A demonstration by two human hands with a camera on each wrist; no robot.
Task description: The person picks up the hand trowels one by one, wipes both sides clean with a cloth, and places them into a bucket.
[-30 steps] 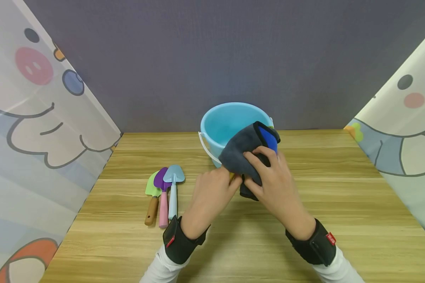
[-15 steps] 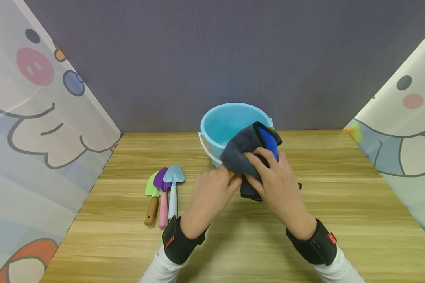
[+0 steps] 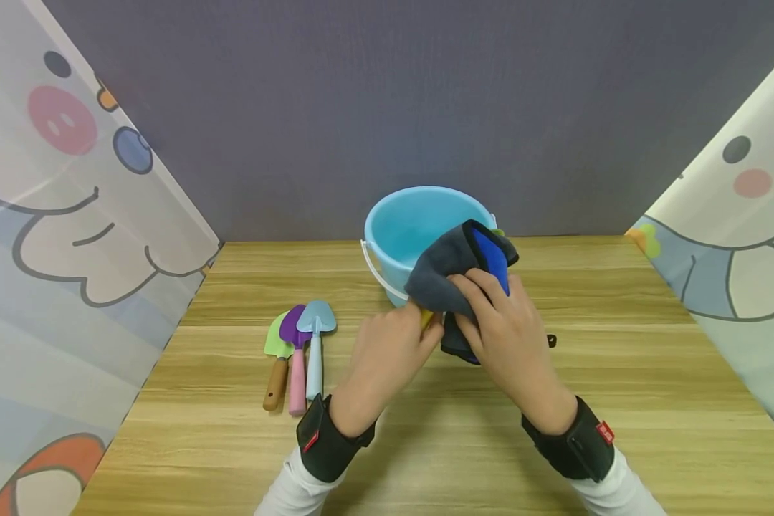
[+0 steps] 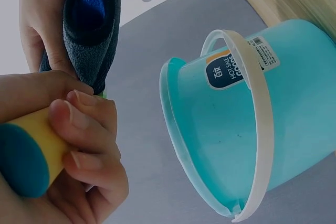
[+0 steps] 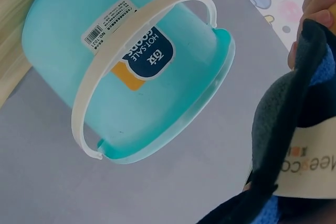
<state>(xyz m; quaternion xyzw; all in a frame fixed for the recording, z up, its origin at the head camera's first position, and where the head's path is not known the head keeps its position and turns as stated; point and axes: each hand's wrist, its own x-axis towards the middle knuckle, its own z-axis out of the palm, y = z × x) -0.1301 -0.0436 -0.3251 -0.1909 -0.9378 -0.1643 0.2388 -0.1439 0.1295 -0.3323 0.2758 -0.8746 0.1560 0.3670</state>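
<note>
My left hand (image 3: 387,347) grips a thick yellow handle (image 4: 44,129) with a teal end. The rest of that tool is hidden by a dark grey and blue cloth (image 3: 440,265), which my right hand (image 3: 506,337) holds around it with thumb and fingers pinching the folds. A sliver of green (image 3: 499,232) peeks out past the cloth's far edge. Both hands are close together in front of a light blue bucket (image 3: 413,218), and the cloth overlaps its near rim in the head view. A pale label (image 5: 310,166) shows on the cloth.
Left of the bucket, three small trowels lie side by side on the wooden table (image 3: 619,373): green with a brown handle (image 3: 276,383), purple with a pink handle (image 3: 298,383), and light blue (image 3: 316,351). The bucket's white handle (image 4: 262,114) hangs down in front.
Both hands and the cloth have shifted slightly to the right, their grips unchanged. A small black loop has come into sight beside my right hand. The bucket and trowels stay put.
</note>
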